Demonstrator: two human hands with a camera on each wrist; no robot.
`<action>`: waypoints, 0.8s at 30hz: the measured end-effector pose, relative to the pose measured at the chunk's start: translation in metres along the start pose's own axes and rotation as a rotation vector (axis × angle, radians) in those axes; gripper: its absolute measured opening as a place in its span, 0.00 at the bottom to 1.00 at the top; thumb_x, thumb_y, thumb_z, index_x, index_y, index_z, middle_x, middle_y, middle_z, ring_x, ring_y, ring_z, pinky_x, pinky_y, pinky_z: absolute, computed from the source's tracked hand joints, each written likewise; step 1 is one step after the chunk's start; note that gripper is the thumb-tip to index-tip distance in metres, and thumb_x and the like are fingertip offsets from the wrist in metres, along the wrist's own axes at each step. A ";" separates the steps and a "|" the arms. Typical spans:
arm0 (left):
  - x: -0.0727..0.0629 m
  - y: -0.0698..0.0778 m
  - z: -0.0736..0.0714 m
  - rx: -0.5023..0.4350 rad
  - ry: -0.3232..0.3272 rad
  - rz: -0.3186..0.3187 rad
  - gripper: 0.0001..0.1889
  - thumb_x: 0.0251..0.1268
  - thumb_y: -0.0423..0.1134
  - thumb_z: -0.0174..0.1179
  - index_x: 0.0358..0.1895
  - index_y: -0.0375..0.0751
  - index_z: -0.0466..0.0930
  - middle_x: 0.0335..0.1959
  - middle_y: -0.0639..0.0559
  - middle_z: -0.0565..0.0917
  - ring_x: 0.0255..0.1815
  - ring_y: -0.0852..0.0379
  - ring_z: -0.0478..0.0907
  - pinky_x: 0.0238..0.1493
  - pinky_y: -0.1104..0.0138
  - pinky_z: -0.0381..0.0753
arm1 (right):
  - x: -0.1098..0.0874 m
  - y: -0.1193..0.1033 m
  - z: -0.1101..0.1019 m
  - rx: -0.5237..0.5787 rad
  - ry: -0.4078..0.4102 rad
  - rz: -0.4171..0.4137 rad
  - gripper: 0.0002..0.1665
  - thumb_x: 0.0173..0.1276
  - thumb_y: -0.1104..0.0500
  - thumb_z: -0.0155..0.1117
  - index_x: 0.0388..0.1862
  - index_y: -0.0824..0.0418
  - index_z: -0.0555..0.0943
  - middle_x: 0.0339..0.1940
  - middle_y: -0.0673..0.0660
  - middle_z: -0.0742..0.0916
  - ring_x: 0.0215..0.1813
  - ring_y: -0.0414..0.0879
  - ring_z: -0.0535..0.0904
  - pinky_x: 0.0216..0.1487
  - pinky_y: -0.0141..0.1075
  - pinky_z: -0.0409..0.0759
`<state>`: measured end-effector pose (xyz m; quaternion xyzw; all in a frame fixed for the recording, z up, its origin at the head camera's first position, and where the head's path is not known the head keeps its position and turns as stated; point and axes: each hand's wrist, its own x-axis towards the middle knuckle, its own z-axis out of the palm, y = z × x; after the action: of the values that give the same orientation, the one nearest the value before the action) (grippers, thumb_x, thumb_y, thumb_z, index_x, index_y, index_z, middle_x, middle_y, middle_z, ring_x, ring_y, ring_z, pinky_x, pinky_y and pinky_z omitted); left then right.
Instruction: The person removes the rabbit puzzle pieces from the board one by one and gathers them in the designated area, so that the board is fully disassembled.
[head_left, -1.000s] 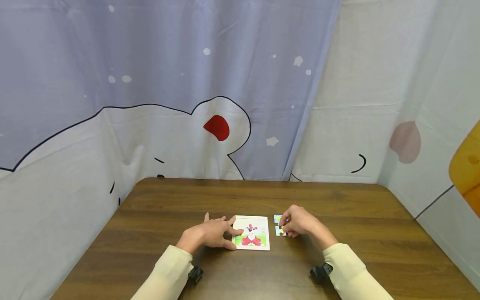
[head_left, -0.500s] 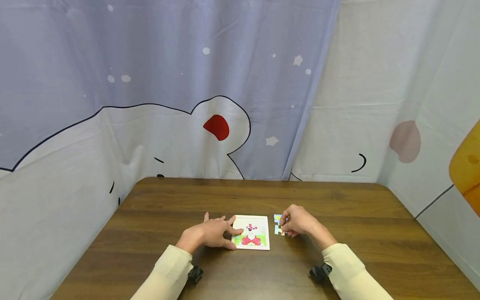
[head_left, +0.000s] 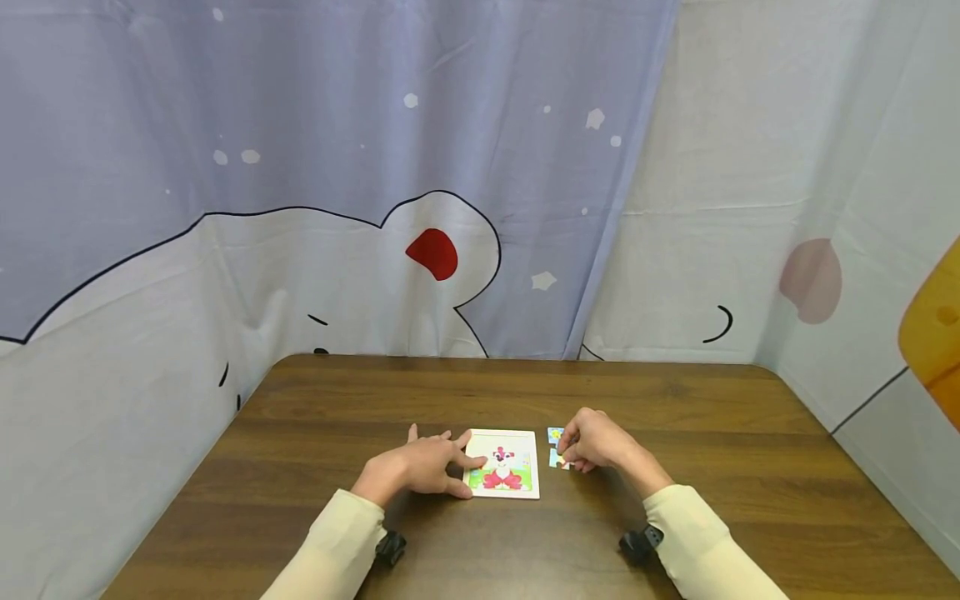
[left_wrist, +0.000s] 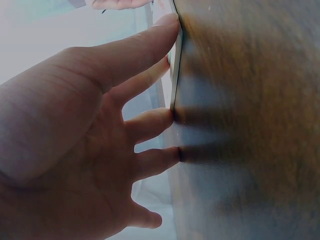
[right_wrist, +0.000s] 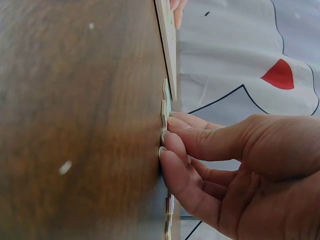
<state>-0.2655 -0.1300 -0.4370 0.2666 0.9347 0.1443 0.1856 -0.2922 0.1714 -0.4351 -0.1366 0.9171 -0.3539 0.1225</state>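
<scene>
A square puzzle board with a white rim and a pink-and-white cartoon figure lies flat on the table. My left hand rests at its left side with spread fingers, its index finger reaching onto the picture. In the left wrist view the thumb touches the board's edge. To the right of the board, my right hand pinches a small jigsaw piece on the tabletop, its right part hidden by the fingers. Just behind it lies a second jigsaw piece, blue and yellow, partly covered by the hand.
The brown wooden table extends around the board, with rounded far corners. A printed curtain hangs right behind its far edge. In the right wrist view, more thin pieces lie on the table beyond the fingers.
The right fingertips and the jigsaw piece have shifted very slightly left. The left hand and the board stay in place.
</scene>
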 end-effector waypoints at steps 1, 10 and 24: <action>0.000 0.000 0.000 0.000 -0.001 0.001 0.31 0.61 0.57 0.67 0.70 0.65 0.74 0.80 0.48 0.56 0.78 0.40 0.53 0.67 0.28 0.35 | 0.000 0.000 -0.001 -0.003 -0.006 -0.015 0.09 0.57 0.77 0.70 0.25 0.66 0.86 0.16 0.55 0.84 0.18 0.42 0.79 0.22 0.36 0.83; -0.001 0.001 -0.001 -0.001 -0.005 -0.001 0.31 0.62 0.57 0.66 0.70 0.65 0.73 0.80 0.48 0.56 0.78 0.40 0.53 0.68 0.28 0.36 | -0.001 0.003 -0.005 -0.031 -0.044 -0.100 0.07 0.52 0.75 0.76 0.24 0.66 0.86 0.18 0.52 0.85 0.19 0.42 0.81 0.23 0.36 0.83; 0.000 0.001 -0.001 0.002 -0.006 0.000 0.31 0.62 0.57 0.66 0.70 0.65 0.73 0.80 0.48 0.56 0.78 0.40 0.53 0.68 0.28 0.36 | 0.001 0.005 -0.009 -0.036 -0.044 -0.120 0.07 0.53 0.75 0.74 0.26 0.66 0.87 0.20 0.53 0.86 0.20 0.42 0.81 0.24 0.37 0.83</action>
<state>-0.2652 -0.1296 -0.4353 0.2674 0.9342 0.1425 0.1881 -0.2967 0.1804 -0.4323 -0.2015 0.9105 -0.3410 0.1188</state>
